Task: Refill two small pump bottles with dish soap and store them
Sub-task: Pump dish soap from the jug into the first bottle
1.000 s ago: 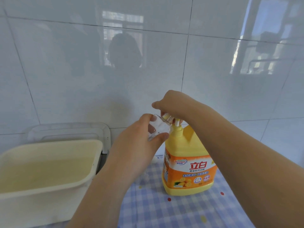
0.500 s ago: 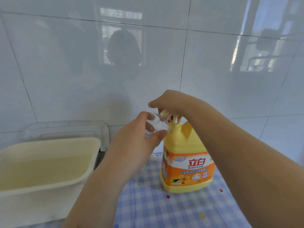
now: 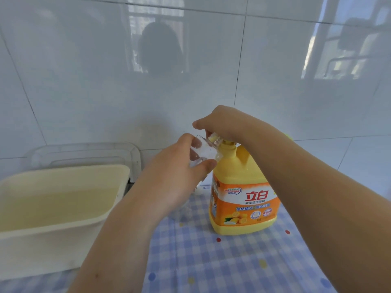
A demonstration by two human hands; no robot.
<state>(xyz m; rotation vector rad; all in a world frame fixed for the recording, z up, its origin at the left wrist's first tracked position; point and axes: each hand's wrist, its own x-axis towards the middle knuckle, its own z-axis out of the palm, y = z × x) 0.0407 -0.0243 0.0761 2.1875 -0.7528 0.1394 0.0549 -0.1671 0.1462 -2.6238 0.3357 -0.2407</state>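
Yellow soap jug [image 3: 243,197] stands near the counter's [image 3: 211,263] back edge. The left hand [image 3: 175,176] wraps its fingers round the small clear bottle [image 3: 203,152], tilted, mouth at the jug's pump [image 3: 227,143]; the right hand [image 3: 222,123] curls its fingers over that pump.

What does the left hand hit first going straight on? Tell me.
Likely the pump of the jug: the small bottle that the left hand holds sits at its spout, under the right hand. Depth is unclear.
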